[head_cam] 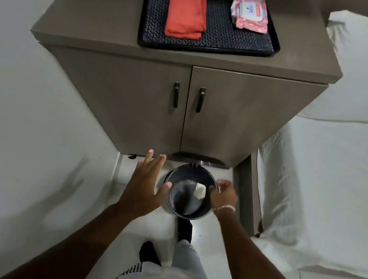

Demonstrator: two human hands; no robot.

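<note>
A small dark pedal bin (174, 173) stands on the white floor in front of a cabinet, its lid (199, 159) tipped up against the cabinet doors. Inside the bin, near its right side, is a crumpled white wipe (200, 191). My right hand (224, 196) hovers over the bin's right rim with loosely curled fingers, a small gap away from the wipe. My left hand (145, 186) is spread flat with straight fingers just left of the bin, holding nothing. My dark-socked foot (184, 230) sits at the front base of the bin.
The grey-brown cabinet (136, 99) has two doors with black handles. On its top a black tray (215, 43) holds a folded orange cloth (186, 12) and a pink pack of wipes (249, 12). White beds (324, 194) flank the narrow floor strip on both sides.
</note>
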